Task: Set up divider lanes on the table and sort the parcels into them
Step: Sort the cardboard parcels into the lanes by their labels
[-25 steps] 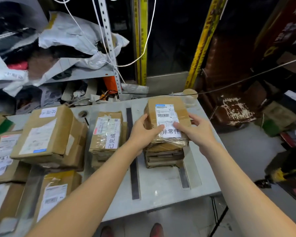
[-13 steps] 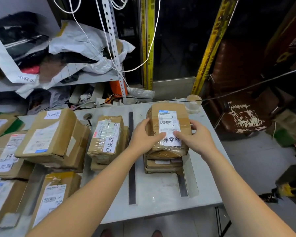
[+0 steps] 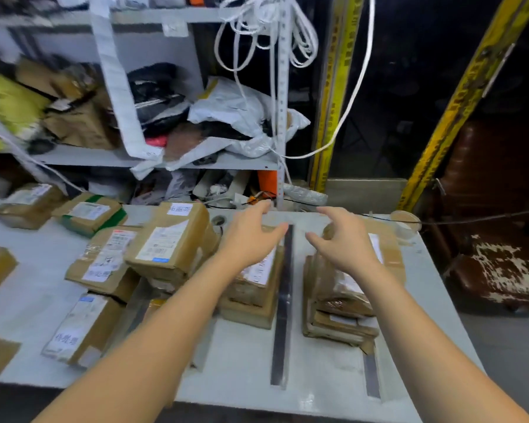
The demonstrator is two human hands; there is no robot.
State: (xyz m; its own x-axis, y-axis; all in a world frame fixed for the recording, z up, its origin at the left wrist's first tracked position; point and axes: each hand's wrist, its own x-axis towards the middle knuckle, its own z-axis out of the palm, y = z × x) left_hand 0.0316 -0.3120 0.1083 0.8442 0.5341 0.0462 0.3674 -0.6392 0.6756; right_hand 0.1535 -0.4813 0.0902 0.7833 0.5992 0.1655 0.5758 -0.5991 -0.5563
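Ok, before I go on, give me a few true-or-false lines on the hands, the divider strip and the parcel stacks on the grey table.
1. The left hand and the right hand are both open and hold nothing. True.
2. The dark flat divider strip lies between two stacks of brown cardboard parcels, the middle stack and the right stack. True.
3. The right hand grips the top parcel of the right stack. False: its fingers are spread above that stack and grip nothing.
4. The brown parcel with green tape lies at the near edge of the grey table. False: it lies at the far left, close to the grey metal shelf.
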